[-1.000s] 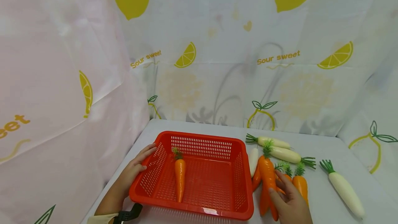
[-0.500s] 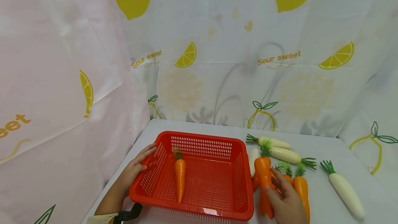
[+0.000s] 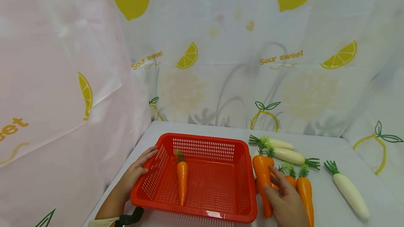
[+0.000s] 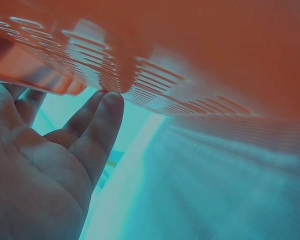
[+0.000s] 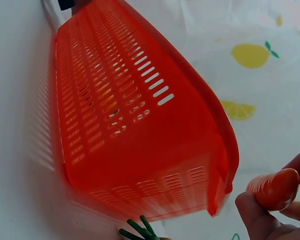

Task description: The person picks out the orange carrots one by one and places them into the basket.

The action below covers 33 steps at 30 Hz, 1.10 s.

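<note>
A red plastic basket (image 3: 202,137) with slotted sides stands on the table, one orange carrot (image 3: 182,185) lying inside it. My left hand (image 3: 137,169) holds the basket's left rim; the left wrist view shows fingertips (image 4: 112,100) against the outer wall below the rim. Just right of the basket, my right hand (image 3: 288,199) pinches another carrot (image 3: 263,176) between thumb and fingers. Its leafy top points away from me. In the right wrist view this carrot (image 5: 277,190) appears end-on between the fingers. A second leafy top beside it shows another carrot, mostly hidden.
More carrots (image 3: 305,195) lie around and beyond the right hand. White radishes (image 3: 289,156) with green stems rest behind them, and another radish (image 3: 350,196) lies farther right. White lemon-printed cloth (image 3: 221,90) hangs behind and beside the white table (image 3: 331,150).
My right hand has moved left with the pinched carrot, bringing it close to the basket's right side. My left hand, the basket and the carrot inside have stayed put.
</note>
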Each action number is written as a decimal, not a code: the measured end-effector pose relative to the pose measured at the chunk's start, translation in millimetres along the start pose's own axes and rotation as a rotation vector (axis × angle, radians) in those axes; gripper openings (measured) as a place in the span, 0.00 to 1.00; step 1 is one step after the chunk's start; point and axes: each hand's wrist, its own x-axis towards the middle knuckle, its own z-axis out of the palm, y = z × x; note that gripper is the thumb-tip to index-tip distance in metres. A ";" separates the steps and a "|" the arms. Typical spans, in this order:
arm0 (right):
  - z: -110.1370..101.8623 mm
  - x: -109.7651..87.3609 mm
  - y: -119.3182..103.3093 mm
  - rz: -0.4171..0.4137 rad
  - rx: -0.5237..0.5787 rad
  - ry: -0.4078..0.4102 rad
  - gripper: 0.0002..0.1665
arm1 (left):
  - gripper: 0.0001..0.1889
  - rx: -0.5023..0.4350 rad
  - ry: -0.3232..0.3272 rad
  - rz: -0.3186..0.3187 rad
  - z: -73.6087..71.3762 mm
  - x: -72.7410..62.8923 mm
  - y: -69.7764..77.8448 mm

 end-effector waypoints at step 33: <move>32.1 -8.7 -21.7 -0.034 0.222 -0.113 0.41 | 0.38 0.000 0.029 -0.023 1.2 0.2 2.3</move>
